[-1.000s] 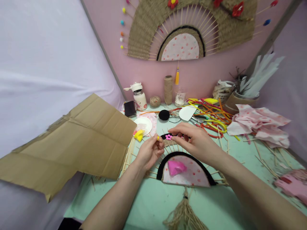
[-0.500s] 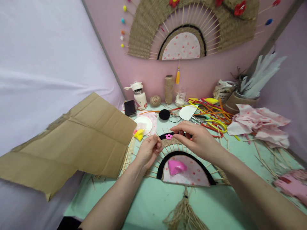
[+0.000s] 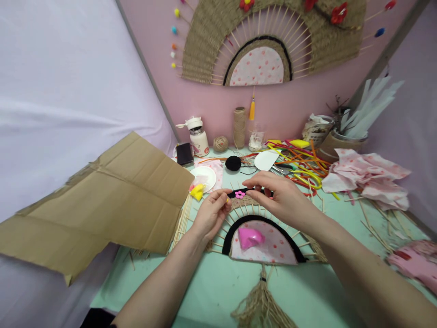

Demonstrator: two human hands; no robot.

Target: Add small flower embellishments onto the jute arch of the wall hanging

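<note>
a mint green table [image 3: 211,291] runs to a pink wall at twelve o'clock and white cloth at nine o'clock. a big sheet of brown cardboard [image 3: 102,200] overhangs the table's edge from eight to ten o'clock, and the only bare stretch of tabletop lies at six o'clock, near the person.

along the wall, a white flask [image 3: 199,136] stands at eleven o'clock, a clear cup [image 3: 256,140] at twelve, and a brown pot holding white paper strips [image 3: 365,109] at two o'clock.

at centre lies a half-finished fan [image 3: 262,237]: thin wooden spokes, a black arc, spotted pink fabric, a jute tassel at six o'clock. a small pink flower [image 3: 240,194] sits on its upper rim.

the left hand [image 3: 210,216] has its fingertips pinched together on a tiny yellow bead [image 3: 226,199], just beside the flower at its nine o'clock. the right hand [image 3: 285,200] pinches the black cord [image 3: 261,192] at the flower's three o'clock.
</note>
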